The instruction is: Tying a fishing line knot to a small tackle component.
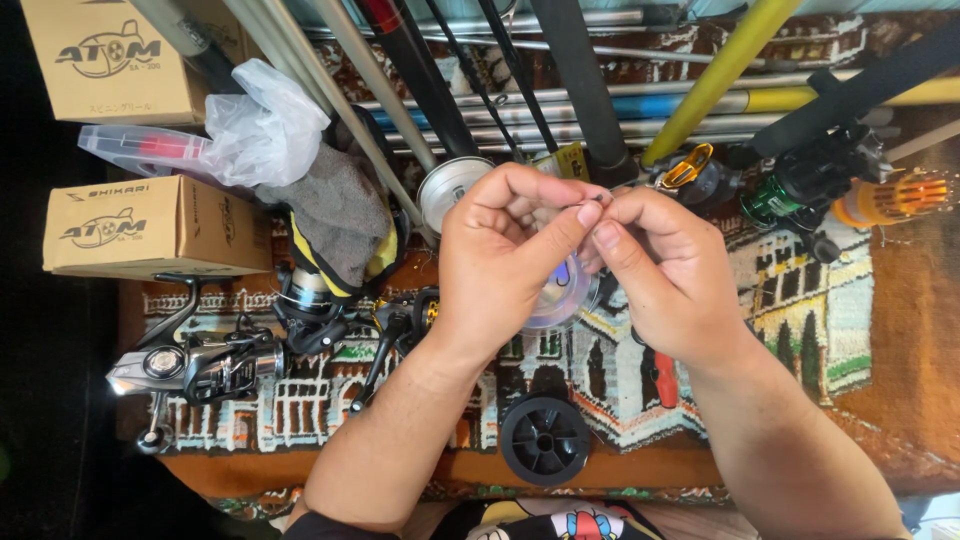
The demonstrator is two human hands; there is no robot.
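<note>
Apparently mid-job, the left hand (pixel 500 255) and right hand (pixel 665 275) meet fingertip to fingertip, each grip pinched on something too fine to make out, perhaps fishing line. Just beneath them lies a clear line spool (pixel 562 292) on the patterned rug (pixel 800 300). A black spool (pixel 545 438) sits nearer, untouched. Reels (pixel 200 365) wait at the left and rods (pixel 600 60) lie across the far side, so much seems left.

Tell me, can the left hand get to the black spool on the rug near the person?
Probably yes. The black spool lies in the open on the rug, just below the left hand, with nothing over it. But that hand is pinching something tiny together with the right hand, so it would have to let go.
</note>
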